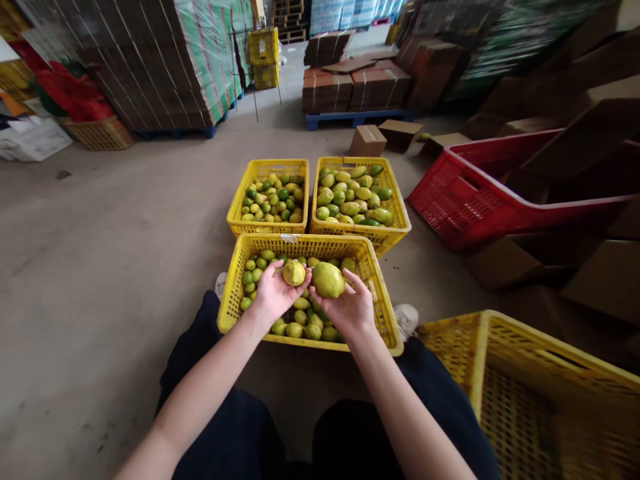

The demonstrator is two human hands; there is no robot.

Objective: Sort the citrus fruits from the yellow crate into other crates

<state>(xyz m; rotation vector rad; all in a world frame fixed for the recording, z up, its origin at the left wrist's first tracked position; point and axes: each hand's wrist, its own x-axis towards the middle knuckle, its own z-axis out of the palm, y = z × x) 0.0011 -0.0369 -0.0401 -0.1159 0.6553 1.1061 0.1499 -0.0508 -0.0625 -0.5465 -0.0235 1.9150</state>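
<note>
In my left hand (pixel 274 293) rests a small yellow lemon (pixel 294 273), cradled by the fingers and thumb. My right hand (pixel 353 307) holds a larger yellow-green lemon (pixel 329 280), palm turned up beneath it. Both hands are side by side above the near yellow crate (pixel 227 293), where many green and yellow lemons (pixel 295 330) lie. Just beyond it stand two more yellow crates. Smaller green and yellow lemons (pixel 273 200) fill part of the back left crate (pixel 243 183); larger ones (pixel 350 208) fill the back right crate (pixel 400 213).
A yellow crate (pixel 480 360) stands close at my right. Behind it are a red crate (pixel 445 193) and loose cardboard boxes (pixel 605 280). Flattened cartons (pixel 327 93) are stacked on a blue pallet (pixel 360 119) farther off. A wrapped stack (pixel 150 67) stands at the back left.
</note>
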